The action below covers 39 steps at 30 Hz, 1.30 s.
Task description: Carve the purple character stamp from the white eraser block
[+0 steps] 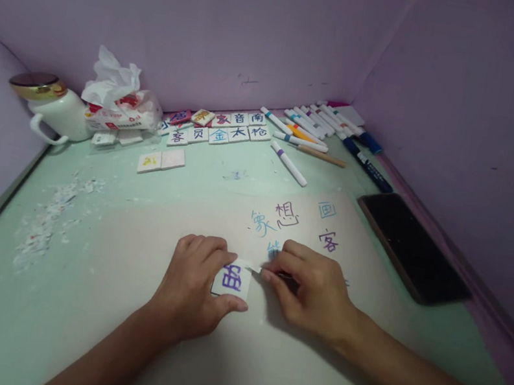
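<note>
A white square tile (237, 284) with a purple character lies on the pale green table (114, 339). My left hand (196, 284) grips it from the left, with the thumb at its lower edge and a finger at its upper edge. Pinched in the fingers of my right hand (312, 290) is a thin tool (252, 270) whose light, pointed tip reaches the tile's upper right part. Most of the tool is hidden by the hand, so its kind is unclear. Blue and purple characters are written on the table beyond my right hand.
A white mug (60, 113) and tissue pack (123, 108) stand back left. Character tiles (220, 136) line the rear, with two more tiles (161, 161) nearer. Markers (289, 163) lie back right, a black phone (412, 248) right. White shavings (54, 211) are scattered left.
</note>
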Motion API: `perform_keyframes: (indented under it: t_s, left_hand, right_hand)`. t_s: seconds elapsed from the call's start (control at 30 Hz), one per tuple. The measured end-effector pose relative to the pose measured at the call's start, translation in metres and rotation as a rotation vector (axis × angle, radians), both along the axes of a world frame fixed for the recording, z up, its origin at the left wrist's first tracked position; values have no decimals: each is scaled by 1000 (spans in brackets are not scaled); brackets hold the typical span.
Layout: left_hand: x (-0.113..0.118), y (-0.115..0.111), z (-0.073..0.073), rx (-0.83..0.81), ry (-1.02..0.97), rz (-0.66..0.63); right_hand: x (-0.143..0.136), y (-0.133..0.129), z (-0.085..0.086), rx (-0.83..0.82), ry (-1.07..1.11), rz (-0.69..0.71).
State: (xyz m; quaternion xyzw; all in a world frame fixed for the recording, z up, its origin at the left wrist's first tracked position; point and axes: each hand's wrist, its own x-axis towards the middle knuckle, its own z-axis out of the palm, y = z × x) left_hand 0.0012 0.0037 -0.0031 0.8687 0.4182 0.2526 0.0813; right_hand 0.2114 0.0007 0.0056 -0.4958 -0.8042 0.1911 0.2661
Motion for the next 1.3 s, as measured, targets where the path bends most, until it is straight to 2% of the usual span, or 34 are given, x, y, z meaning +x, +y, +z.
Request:
perform_keyframes:
  t_s: [0.1,0.2,0.43,0.53,0.73,1.0,1.13,1.3]
  left_hand:
    - [0,0,0,0,0,1]
    - [0,0,0,-4,3,17]
    - [0,0,0,-12,-10,27]
    - [0,0,0,-18,-15,28]
    - [0,0,0,-39,-9,15]
    - [1,-2,2,-69,-22,25]
    - [1,-1,2,-65,-22,28]
    - [2,-1,1,-51,-27,27]
  right_hand:
    - [-4,-1,-5,76,-36,-46]
    - [-7,0,-5,118,-92,-13]
    - [-2,3,8,-15,-94,142]
    - [1,4,9,-75,-55,164]
    - [0,5,1,72,-86,38]
    - [7,3,8,-12,-77,182]
    - [6,4,3,37,-33,111]
    - [0,1,-3,134,-104,40]
